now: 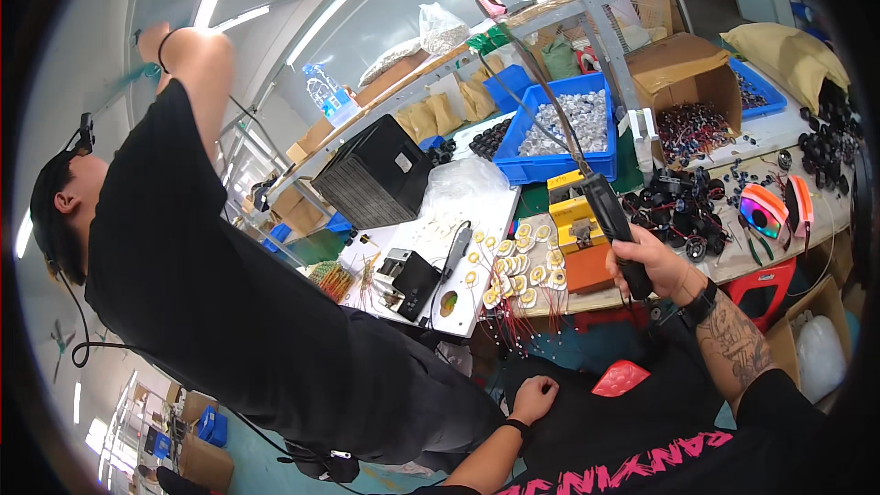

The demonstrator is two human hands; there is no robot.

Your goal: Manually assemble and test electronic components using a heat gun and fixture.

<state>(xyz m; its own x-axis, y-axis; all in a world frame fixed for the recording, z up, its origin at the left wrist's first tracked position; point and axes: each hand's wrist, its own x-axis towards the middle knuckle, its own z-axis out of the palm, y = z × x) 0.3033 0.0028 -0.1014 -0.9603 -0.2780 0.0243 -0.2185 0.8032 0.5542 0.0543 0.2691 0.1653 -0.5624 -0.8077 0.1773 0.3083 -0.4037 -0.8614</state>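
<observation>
My right hand (658,261) is wrapped round the lower end of a black electric screwdriver (605,206), which hangs tilted from a cable above the bench. Behind it stands a yellow fixture (573,220) with a metal block, beside an orange-brown block (589,272). My left hand (534,400) rests on my lap with its fingers curled in; I see nothing in it. Left of the fixture lie several round white discs (520,266) with yellow centres and thin red wires. A heap of black round parts with wires (678,211) is right of the screwdriver.
Another person (211,266) in black stands close at my left, one arm raised. On the bench are a blue bin of clear parts (605,160), a cardboard box of wired parts (724,101), pliers (759,243) and two orange-rimmed pieces (765,211). A red stool (765,291) stands below.
</observation>
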